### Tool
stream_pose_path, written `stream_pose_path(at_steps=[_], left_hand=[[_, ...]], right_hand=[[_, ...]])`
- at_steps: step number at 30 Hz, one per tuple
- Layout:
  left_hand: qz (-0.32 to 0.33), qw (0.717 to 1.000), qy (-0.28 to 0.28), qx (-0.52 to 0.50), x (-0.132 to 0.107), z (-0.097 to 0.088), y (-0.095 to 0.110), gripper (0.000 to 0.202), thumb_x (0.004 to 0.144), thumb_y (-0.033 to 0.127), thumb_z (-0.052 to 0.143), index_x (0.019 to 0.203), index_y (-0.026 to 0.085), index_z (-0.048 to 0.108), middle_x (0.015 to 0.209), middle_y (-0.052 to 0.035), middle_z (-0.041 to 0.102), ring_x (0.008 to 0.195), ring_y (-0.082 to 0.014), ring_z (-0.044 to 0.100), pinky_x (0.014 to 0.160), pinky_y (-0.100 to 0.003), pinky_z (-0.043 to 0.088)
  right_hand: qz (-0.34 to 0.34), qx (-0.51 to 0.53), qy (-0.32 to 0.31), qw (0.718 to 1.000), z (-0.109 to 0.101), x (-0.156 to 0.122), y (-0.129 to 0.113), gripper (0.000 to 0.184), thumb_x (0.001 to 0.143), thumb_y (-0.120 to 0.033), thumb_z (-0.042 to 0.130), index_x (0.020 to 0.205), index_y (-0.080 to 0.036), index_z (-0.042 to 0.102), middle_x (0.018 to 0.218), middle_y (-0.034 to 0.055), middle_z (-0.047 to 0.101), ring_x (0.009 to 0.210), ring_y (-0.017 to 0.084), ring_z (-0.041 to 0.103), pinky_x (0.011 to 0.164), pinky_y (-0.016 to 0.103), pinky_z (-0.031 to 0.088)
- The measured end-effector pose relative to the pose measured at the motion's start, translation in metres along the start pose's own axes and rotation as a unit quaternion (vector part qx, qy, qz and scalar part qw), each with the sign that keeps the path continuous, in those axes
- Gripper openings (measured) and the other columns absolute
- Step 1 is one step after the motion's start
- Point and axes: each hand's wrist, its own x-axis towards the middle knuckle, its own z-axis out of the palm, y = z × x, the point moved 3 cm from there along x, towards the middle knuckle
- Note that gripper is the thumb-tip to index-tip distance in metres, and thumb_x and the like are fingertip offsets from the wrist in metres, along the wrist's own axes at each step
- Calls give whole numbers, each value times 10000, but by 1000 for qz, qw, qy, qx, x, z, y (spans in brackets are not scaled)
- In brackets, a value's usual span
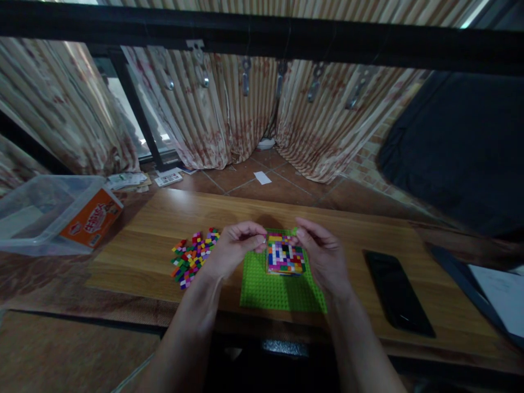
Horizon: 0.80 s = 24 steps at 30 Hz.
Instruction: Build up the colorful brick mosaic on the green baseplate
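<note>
A green studded baseplate (266, 295) lies on the wooden table in front of me. On its upper part sits a roughly square, multicoloured block of toy bricks (286, 257). My left hand (238, 243) is over the block's left upper corner, thumb and fingers pinched; whatever is between the tips is too small to name. At the right upper corner my right hand (321, 254) is also pinched. A lime-green bit shows at its fingertips, but I cannot tell whether it is a brick or the plate behind. Loose coloured bricks (194, 256) lie in a pile left of my left wrist.
A black phone (397, 289) lies on the table (164, 213) at the right. Beyond the table's left end stands a clear plastic bin (45, 218) with an orange label. Papers (499, 295) are at the far right. Curtains (241, 120) hang behind the tiled floor.
</note>
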Motion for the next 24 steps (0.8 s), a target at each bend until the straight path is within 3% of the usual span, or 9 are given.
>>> stream_pose_path(at_steps=[5, 11, 17, 24], left_hand=[[-29, 995, 78, 55, 7, -18, -11, 170, 707, 205, 703, 863, 138, 694, 713, 6, 662, 647, -84, 589, 652, -219, 466], [-47, 991, 65, 103, 14, -17, -26, 148, 701, 184, 678, 840, 135, 693, 704, 9, 651, 632, -91, 567, 632, -225, 446], [-49, 990, 27, 127, 15, -10, -32, 203, 731, 181, 640, 918, 133, 703, 755, -5, 665, 661, -98, 570, 663, -242, 456], [-29, 986, 13, 163, 15, -12, -33, 213, 751, 192, 609, 933, 136, 705, 769, -11, 658, 657, -103, 558, 662, -253, 462]], right_hand=[[-10, -134, -7, 991, -13, 5, 8, 222, 822, -396, 642, 951, -244, 739, 874, 39, 734, 770, 203, 696, 700, 358, 564], [-62, -313, -17, 948, -9, 4, 7, 217, 856, -336, 557, 928, -215, 723, 948, 68, 733, 895, 219, 672, 852, 391, 504], [-67, -328, -2, 942, 4, 6, 9, 199, 834, -299, 551, 885, -213, 724, 917, 63, 735, 896, 220, 662, 855, 379, 480], [-18, -283, 16, 959, 5, 7, 22, 172, 801, -309, 586, 841, -219, 727, 872, 43, 745, 839, 214, 665, 816, 363, 481]])
